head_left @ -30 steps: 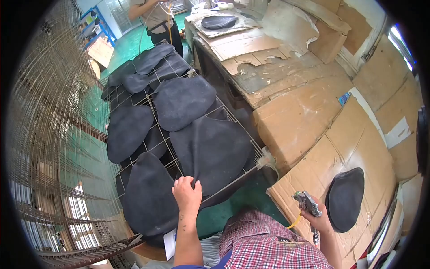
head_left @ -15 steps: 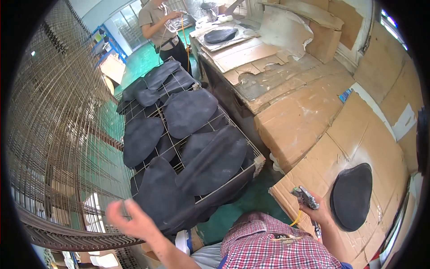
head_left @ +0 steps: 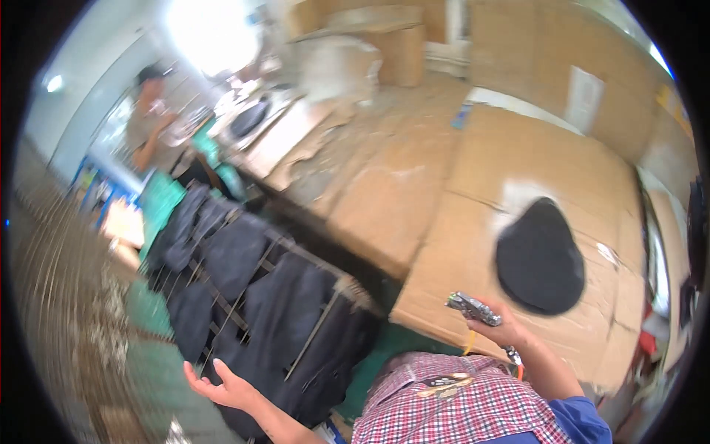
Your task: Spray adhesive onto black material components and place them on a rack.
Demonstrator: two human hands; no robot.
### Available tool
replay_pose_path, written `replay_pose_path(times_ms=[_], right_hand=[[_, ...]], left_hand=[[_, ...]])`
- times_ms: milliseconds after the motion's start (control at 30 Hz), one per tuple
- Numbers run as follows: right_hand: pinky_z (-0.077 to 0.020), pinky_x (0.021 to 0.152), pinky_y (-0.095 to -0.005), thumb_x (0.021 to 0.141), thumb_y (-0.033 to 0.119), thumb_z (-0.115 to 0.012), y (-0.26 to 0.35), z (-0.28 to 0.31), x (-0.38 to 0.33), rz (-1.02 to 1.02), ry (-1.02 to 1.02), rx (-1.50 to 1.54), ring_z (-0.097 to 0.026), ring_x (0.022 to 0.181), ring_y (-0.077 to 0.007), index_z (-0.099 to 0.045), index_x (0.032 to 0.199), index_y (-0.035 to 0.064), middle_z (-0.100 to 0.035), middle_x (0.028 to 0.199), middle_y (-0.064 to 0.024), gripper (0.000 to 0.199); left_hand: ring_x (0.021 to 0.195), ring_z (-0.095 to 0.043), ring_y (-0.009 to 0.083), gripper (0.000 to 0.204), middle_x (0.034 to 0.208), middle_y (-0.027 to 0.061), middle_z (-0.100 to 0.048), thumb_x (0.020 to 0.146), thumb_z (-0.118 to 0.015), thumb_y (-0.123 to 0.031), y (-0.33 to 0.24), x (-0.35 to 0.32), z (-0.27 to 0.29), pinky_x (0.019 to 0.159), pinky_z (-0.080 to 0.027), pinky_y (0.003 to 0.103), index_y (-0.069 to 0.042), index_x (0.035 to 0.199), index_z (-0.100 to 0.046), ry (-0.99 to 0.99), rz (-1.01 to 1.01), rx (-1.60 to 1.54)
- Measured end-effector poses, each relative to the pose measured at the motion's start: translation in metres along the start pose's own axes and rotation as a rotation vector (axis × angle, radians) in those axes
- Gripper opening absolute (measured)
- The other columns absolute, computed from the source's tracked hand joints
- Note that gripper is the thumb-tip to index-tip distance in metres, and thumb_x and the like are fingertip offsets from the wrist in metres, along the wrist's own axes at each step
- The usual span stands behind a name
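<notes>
My right hand (head_left: pixel 504 323) is wrapped round a small metal spray gun (head_left: pixel 474 308), held over the near edge of a cardboard-covered table. A yellow hose (head_left: pixel 470 341) hangs down from beneath it. To the right of that hand, a stack of flat black rounded pieces (head_left: pixel 540 255) lies on the cardboard (head_left: pixel 473 174); it is narrower at its far end. My left hand (head_left: pixel 231 386) is empty, fingers apart, over the near end of a wire rack. Dark sheet pieces (head_left: pixel 285 303) are spread across that rack (head_left: pixel 314 333).
At the far left another person (head_left: pixel 151 129) stands beside the long bench, near a dark piece (head_left: pixel 250 118). Tall cardboard panels (head_left: pixel 518 52) line the back. Blurred wire racking (head_left: pixel 66 311) rises along the left side. Green floor (head_left: pixel 403 348) shows between rack and table.
My view has swung right, so rack, bench and the other person sit farther left, with blur. My right hand still grips the spray gun; my left stays open with its fingers spread.
</notes>
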State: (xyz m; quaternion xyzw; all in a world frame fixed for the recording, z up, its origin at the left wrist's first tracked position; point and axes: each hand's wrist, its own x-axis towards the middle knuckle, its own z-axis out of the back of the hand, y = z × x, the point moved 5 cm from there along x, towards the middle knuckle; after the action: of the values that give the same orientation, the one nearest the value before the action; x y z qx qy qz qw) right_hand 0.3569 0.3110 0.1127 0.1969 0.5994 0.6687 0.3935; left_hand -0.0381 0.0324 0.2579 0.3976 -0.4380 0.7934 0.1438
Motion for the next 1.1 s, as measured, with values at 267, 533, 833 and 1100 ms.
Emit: replay_pose_path(times_ms=[267, 533, 833, 1100], right_hand=[[-0.0462, 0.076, -0.0249, 0.083, 0.008, -0.065, -0.008, 0.149, -0.144, -0.096, -0.692, 0.181, -0.053, 0.086, -0.0079, -0.049, 0.123, 0.0054, -0.058, 0.096, 0.0013, 0.044], [-0.0532, 0.065, -0.0253, 0.078, 0.002, -0.064, -0.016, 0.162, -0.284, -0.13, -0.881, 0.265, -0.062, 0.077, -0.011, -0.048, 0.126, -0.0001, -0.063, 0.093, -0.0058, 0.051], [-0.0478, 0.071, -0.0242, 0.08, 0.005, -0.066, 0.006, 0.187, -0.321, -0.139, -1.059, 0.116, -0.058, 0.078, -0.0099, -0.052, 0.119, -0.003, -0.062, 0.093, -0.0046, 0.042], [-0.0476, 0.078, -0.027, 0.077, 0.005, -0.071, -0.001, 0.154, -0.292, -0.05, -0.75, 0.286, -0.056, 0.089, -0.01, -0.051, 0.12, -0.0032, -0.062, 0.099, -0.0055, 0.048]], left_hand=[[0.11, -0.05, 0.0198, 0.045, 0.121, 0.0115, -0.053, 0.079, -0.055, 0.004, -0.092, -0.144, -0.174, 0.096, -0.037, 0.033, 0.0, 0.123, -0.048, 0.725, 0.418, -0.732], [0.092, -0.056, 0.0151, 0.034, 0.099, 0.0089, -0.059, 0.08, -0.056, 0.004, -0.241, -0.305, -0.216, 0.085, -0.044, 0.026, 0.002, 0.114, -0.052, 1.298, 0.412, -0.986], [0.087, -0.058, 0.0133, 0.031, 0.092, 0.0073, -0.062, 0.077, -0.058, 0.003, -0.25, -0.361, -0.209, 0.082, -0.046, 0.028, 0.001, 0.108, -0.057, 1.388, 0.125, -0.794], [0.079, -0.057, 0.011, 0.025, 0.088, 0.0057, -0.061, 0.078, -0.059, 0.001, -0.217, -0.403, -0.235, 0.074, -0.047, 0.024, 0.001, 0.103, -0.058, 1.487, 0.169, -0.82]])
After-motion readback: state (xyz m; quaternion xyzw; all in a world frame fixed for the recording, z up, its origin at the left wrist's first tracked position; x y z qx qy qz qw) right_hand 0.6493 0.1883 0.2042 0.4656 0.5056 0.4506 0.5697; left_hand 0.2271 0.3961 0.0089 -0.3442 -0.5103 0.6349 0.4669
